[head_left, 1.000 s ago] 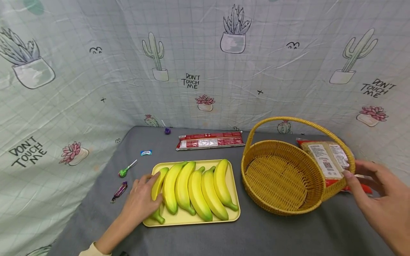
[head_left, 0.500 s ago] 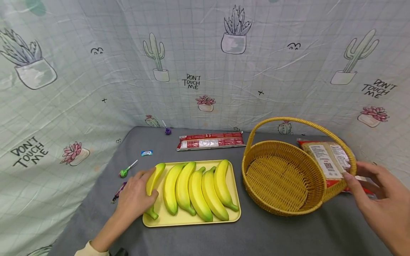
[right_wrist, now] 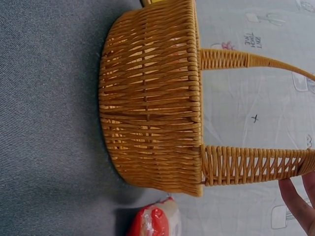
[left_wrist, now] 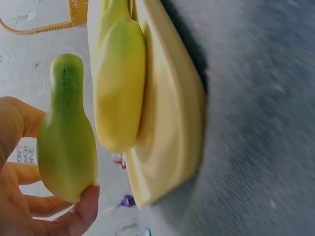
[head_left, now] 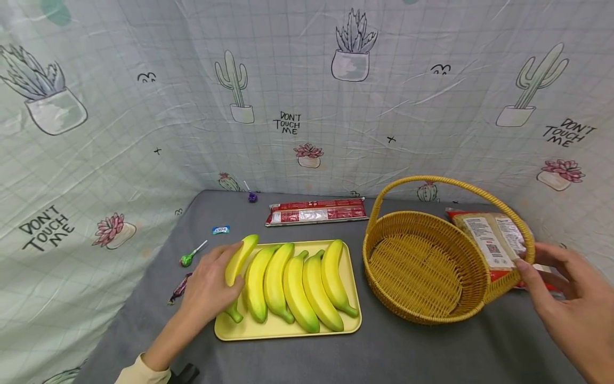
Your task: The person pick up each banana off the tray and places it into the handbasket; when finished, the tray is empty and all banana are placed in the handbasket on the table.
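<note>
My left hand grips a yellow banana with green ends, fingers on one side and thumb on the other. In the left wrist view this banana is raised clear of the pale yellow tray, over its left end. Several more bananas lie side by side on the tray. To the right stands a round woven basket with nothing in it. My right hand holds the right side of its arched handle, thumb and fingers at the wicker.
A red-and-white packet lies behind the tray. Behind the basket is a clear-and-red bag. At left lie a green lollipop, a purple wrapped candy, a small blue candy and a purple lollipop. A patterned cloth hangs behind.
My left hand has pulled the leftmost banana away from the others to the left, then raised it and brought it back slightly right. The right hand and basket have stayed put.
</note>
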A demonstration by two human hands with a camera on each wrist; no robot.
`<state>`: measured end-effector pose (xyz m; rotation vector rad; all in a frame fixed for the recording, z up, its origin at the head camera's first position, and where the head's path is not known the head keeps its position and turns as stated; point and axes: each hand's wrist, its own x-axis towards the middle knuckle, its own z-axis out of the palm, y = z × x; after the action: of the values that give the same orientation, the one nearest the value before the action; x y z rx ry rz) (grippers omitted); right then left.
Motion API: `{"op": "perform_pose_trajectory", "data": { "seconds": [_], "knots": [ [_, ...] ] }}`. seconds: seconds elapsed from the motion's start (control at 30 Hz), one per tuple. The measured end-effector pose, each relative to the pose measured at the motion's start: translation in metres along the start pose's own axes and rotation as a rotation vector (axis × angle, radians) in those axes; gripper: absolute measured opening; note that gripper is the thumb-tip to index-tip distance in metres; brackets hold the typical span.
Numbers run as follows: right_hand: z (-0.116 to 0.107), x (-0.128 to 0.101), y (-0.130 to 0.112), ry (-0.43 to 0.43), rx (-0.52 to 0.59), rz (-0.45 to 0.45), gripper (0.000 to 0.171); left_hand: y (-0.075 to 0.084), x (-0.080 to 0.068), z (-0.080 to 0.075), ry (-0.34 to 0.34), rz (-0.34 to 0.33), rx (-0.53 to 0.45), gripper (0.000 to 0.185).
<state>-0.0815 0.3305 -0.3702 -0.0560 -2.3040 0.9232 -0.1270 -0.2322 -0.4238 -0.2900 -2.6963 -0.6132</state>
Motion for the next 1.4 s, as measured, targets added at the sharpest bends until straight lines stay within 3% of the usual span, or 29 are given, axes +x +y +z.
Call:
{"op": "perform_pose_trajectory", "data": {
  "seconds": [0.63, 1.03, 1.4],
  "knots": [
    [0.0, -0.002, -0.003, 0.012, 0.035, -0.016, 0.045, 0.04, 0.025, 0.011, -0.012, 0.105, -0.04, 0.066],
    [0.0, -0.001, -0.005, 0.027, 0.062, -0.049, 0.044, 0.054, 0.028, 0.022, -0.027, 0.141, -0.06, 0.065],
    [-0.002, 0.0, -0.005, 0.037, 0.082, -0.105, 0.044, 0.078, 0.034, 0.033, -0.064, 0.191, -0.11, 0.067]
  ]
}}
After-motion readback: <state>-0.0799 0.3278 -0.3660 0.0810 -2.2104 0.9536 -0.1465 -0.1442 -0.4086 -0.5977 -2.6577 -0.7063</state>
